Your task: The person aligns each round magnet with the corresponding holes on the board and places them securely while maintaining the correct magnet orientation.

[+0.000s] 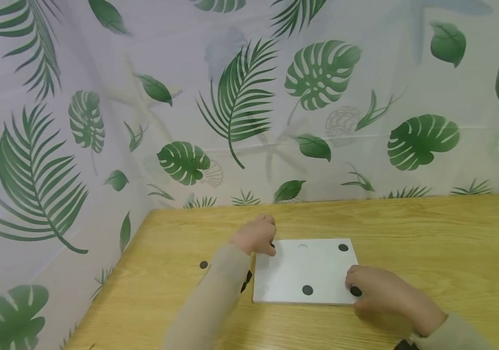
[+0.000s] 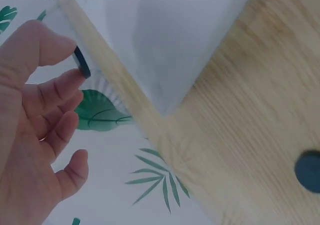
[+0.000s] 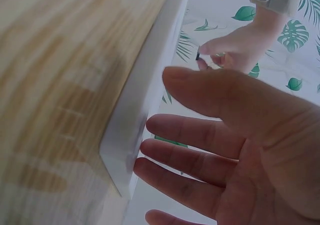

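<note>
Near board [image 1: 290, 270], left fingers [image 2: 52, 92] pinched, holding disc [image 2: 82, 63]

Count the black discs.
5 black discs: one in the left hand; one on the table; three on the white board, far right, near middle, near right. Some may be hidden.

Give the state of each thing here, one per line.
Board, flat on the table
Left hand, pinching
Held disc, in left hand, apart from board
Right hand, fingers extended, at board's right edge
Far right disc, on board
Near middle disc, on board
Near right disc, seemingly on board
Loose disc, on the table
Far middle recess, empty
Near left recess, empty
</note>
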Available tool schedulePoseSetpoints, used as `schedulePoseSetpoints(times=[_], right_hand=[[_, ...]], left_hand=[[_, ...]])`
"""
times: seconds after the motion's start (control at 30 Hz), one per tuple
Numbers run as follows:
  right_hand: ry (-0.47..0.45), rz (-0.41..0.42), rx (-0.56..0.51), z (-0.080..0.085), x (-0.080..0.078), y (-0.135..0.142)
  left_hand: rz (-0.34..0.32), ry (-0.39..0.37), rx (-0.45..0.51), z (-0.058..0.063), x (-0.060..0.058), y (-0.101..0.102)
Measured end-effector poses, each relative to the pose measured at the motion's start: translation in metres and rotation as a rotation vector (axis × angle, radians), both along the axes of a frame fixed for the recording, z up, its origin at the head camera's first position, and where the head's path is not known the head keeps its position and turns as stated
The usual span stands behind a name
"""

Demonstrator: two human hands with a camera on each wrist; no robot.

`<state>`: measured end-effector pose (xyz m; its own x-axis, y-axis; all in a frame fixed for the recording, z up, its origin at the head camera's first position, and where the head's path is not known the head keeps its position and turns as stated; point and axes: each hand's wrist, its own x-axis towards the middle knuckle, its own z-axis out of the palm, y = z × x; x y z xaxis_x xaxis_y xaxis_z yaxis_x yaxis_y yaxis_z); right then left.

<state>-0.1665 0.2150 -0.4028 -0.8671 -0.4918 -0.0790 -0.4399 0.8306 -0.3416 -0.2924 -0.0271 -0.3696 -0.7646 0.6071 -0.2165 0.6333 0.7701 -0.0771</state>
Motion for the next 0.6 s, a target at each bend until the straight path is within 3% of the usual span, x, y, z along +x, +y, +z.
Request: schedulePoseSetpoints(times=[0.3, 0.6], right_hand=[[0.011, -0.007, 0.013, -0.002, 0.002, 0.001], [-0.020, -0.036, 0.024, 0.002, 0.002, -0.001]], left_hand=[[-0.099, 0.110, -0.067, -0.008, -0.007, 0.035], [-0.155, 0.145, -0.108, -0.019, -0.007, 0.064]])
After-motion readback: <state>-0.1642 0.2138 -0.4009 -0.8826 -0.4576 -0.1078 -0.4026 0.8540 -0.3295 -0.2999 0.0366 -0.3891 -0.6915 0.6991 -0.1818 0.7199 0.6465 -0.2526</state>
